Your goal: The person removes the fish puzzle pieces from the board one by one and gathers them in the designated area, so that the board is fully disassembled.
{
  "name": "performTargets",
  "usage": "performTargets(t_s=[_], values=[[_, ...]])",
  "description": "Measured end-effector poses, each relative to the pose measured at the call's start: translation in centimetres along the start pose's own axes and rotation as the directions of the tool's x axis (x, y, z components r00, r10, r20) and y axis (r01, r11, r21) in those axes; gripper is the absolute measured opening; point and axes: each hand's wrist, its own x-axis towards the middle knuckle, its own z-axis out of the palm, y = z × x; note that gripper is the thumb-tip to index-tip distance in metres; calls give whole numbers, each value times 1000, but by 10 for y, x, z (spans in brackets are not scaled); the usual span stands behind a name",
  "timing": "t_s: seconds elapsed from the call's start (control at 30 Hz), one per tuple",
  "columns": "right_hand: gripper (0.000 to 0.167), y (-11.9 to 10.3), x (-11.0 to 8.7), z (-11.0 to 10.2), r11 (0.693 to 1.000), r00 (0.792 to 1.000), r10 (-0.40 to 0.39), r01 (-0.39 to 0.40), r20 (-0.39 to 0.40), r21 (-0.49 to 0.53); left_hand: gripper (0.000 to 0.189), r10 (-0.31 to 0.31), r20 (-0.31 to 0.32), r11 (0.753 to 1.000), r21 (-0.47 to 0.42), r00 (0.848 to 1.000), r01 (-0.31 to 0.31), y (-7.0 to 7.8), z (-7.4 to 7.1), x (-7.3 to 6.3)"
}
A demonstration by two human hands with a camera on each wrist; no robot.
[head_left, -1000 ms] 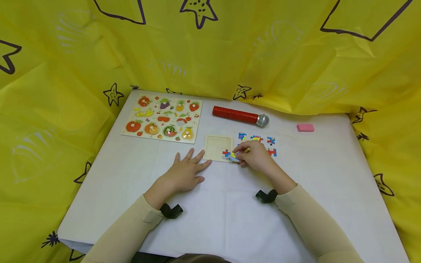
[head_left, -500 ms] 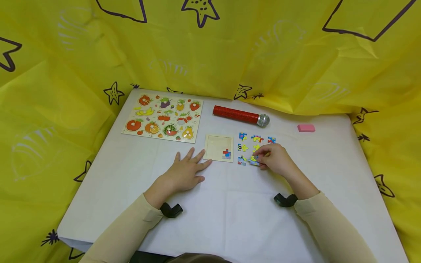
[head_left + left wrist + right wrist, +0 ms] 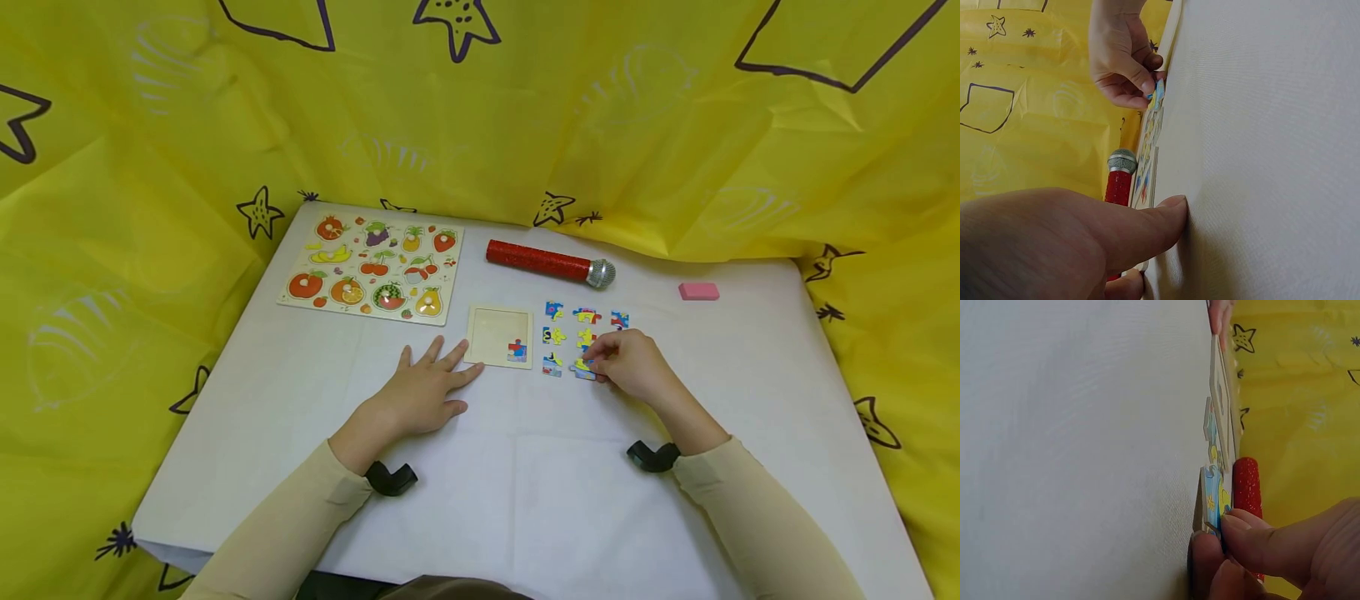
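Note:
My left hand [image 3: 423,392] lies on the white tabletop with fingers spread, its fingertips at the left and lower-left edge of a small square wooden puzzle tray [image 3: 491,333]. One red and blue jigsaw piece [image 3: 517,350] sits in the tray's lower right corner. Right of the tray, thumb and fingers of my right hand [image 3: 633,362] pinch a blue and yellow jigsaw piece [image 3: 582,372]. In the right wrist view this pinched piece [image 3: 1212,494] is tilted, with a shadow beside it. Several loose pieces [image 3: 553,336] lie in rows around it; my right hand hides some.
A fruit peg puzzle board [image 3: 367,271] lies at the back left. Behind the loose pieces is a red toy microphone [image 3: 547,262], and a pink eraser-like block [image 3: 698,292] lies farther right. A yellow patterned cloth [image 3: 480,133] hangs along the table's back and sides.
My right hand has moved right with the pinched piece, from the tray's right edge to the lower row of loose pieces. My left hand has stayed in place.

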Motion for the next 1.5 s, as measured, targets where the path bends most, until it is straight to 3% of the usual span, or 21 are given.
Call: performTargets(t_s=[0.33,0.7,0.87,1.23,1.5], values=[[4,-1,0,3,981,997,-58,48,-46,-190,66,8,-13,1000,0,1000,-8,1,-1,0],[7,0,3,9,967,990,-82,51,-116,-249,66,8,-13,1000,-1,1000,-8,1,-2,0],[8,-13,6,14,969,982,-142,112,-125,-221,66,5,-10,1000,12,1000,-5,1,-3,0],[31,-48,31,43,941,960,-280,277,13,-192,66,9,-5,1000,5,1000,-9,1,-3,0],[36,-60,41,57,924,950,-300,313,90,-222,66,11,-12,1000,6,1000,-11,1,1,2]])
